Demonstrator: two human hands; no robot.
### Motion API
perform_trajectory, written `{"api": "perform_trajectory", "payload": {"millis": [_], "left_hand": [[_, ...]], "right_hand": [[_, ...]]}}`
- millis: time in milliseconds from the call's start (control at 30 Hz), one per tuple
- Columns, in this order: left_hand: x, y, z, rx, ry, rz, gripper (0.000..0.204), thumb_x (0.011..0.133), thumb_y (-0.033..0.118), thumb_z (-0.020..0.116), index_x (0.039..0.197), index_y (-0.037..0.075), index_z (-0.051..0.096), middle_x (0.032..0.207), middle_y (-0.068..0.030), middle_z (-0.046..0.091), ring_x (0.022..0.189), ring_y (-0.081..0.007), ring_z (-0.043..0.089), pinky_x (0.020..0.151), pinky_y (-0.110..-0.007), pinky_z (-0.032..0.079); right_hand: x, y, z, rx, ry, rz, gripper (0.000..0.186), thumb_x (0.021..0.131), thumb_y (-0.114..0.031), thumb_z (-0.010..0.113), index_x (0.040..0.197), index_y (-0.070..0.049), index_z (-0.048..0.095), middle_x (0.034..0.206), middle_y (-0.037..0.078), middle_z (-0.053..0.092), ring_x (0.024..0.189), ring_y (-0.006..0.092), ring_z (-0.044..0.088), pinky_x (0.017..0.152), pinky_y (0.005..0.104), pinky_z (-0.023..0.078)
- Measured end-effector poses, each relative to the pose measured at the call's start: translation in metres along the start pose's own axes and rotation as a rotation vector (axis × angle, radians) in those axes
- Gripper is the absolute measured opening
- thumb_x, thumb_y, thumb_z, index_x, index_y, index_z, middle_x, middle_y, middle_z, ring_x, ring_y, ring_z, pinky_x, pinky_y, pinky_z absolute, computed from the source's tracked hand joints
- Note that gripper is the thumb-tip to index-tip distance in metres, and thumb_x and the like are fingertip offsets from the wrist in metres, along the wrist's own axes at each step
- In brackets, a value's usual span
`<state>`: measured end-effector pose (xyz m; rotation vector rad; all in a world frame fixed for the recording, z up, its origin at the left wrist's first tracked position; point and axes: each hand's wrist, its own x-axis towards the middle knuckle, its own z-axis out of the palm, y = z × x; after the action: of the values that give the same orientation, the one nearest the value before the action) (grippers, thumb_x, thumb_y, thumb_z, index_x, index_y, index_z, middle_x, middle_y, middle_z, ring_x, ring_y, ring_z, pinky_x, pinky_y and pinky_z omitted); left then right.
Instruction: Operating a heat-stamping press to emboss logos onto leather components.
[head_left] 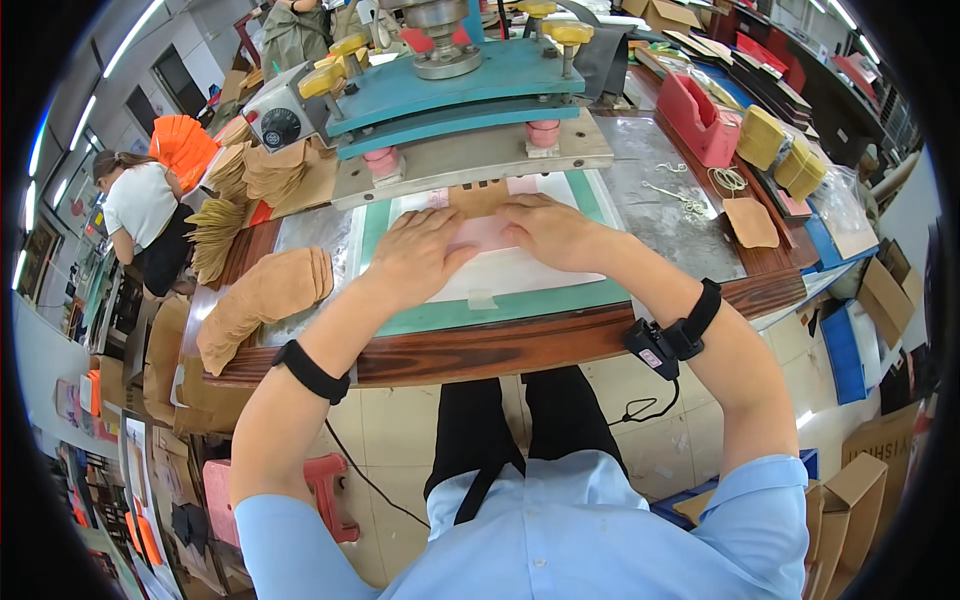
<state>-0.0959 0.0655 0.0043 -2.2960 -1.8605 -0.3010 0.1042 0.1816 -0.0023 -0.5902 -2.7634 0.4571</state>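
Both my hands lie at the front of a teal press (450, 100), over a white sheet (520, 270) on a green mat (550, 302). My left hand (420, 255) rests with its fingers stretched toward the press, its fingertips beside a brown piece (478, 200) with dark marks at its far edge. On the other side of that piece, my right hand (550, 230) lies with extended fingers touching its right edge. Between my thumbs shows a pale pink area (478, 234). Part of the brown piece is hidden beneath the press.
A fanned stack of tan pieces (265, 300) lies at the table's left, with more stacks (215, 235) behind. A control box with a dial (280, 125) stands beside the press. At right are a red holder (697, 120), yellow blocks (780, 150) and string (680, 200). A person (145, 215) works far left.
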Motion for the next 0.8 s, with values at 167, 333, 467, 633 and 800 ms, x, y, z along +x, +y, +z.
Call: {"api": "perform_trajectory", "payload": {"millis": [167,333,467,633,800], "left_hand": [[0.001,0.000,0.001,-0.024,0.013,0.011,0.051,0.092,0.043,0.045,0.123,0.003,0.052,0.128,-0.0147,0.050,0.119,-0.0325,0.045,0.101,-0.040,0.033],[0.001,0.000,-0.002,-0.020,-0.003,0.008,0.050,0.092,0.042,0.045,0.121,0.003,0.054,0.129,-0.0142,0.050,0.118,-0.0330,0.046,0.100,-0.040,0.034],[0.002,-0.002,0.000,0.053,0.084,0.083,0.046,0.092,0.039,0.045,0.118,0.003,0.056,0.127,-0.0147,0.051,0.116,-0.0324,0.048,0.099,-0.040,0.035],[0.002,-0.002,-0.001,-0.019,0.028,0.040,0.043,0.093,0.036,0.046,0.117,0.002,0.057,0.125,-0.0153,0.053,0.116,-0.0305,0.048,0.098,-0.040,0.036],[-0.001,-0.006,0.003,-0.161,0.022,-0.025,0.041,0.093,0.033,0.044,0.117,0.002,0.054,0.125,-0.0158,0.052,0.116,-0.0316,0.048,0.098,-0.040,0.036]], "right_hand": [[0.003,0.011,0.009,-0.142,0.069,-0.058,0.033,0.090,-0.016,0.050,0.118,0.002,0.055,0.125,0.015,0.053,0.121,0.0304,0.045,0.102,0.0389,0.034],[0.002,0.009,0.008,-0.217,0.091,-0.112,0.030,0.088,-0.013,0.050,0.114,0.001,0.057,0.121,0.014,0.056,0.116,0.0297,0.049,0.099,0.0394,0.037],[0.002,0.018,0.012,-0.284,0.145,-0.164,0.028,0.083,-0.008,0.051,0.109,0.000,0.058,0.117,0.013,0.057,0.111,0.0294,0.052,0.095,0.0395,0.040],[0.004,0.016,0.006,-0.289,0.116,-0.147,0.030,0.081,-0.003,0.049,0.110,0.000,0.058,0.117,0.014,0.057,0.111,0.0295,0.052,0.095,0.0395,0.040],[0.004,0.013,0.007,-0.313,0.115,-0.134,0.034,0.080,-0.001,0.047,0.112,-0.002,0.058,0.120,0.013,0.055,0.116,0.0289,0.049,0.100,0.0389,0.037]]}}
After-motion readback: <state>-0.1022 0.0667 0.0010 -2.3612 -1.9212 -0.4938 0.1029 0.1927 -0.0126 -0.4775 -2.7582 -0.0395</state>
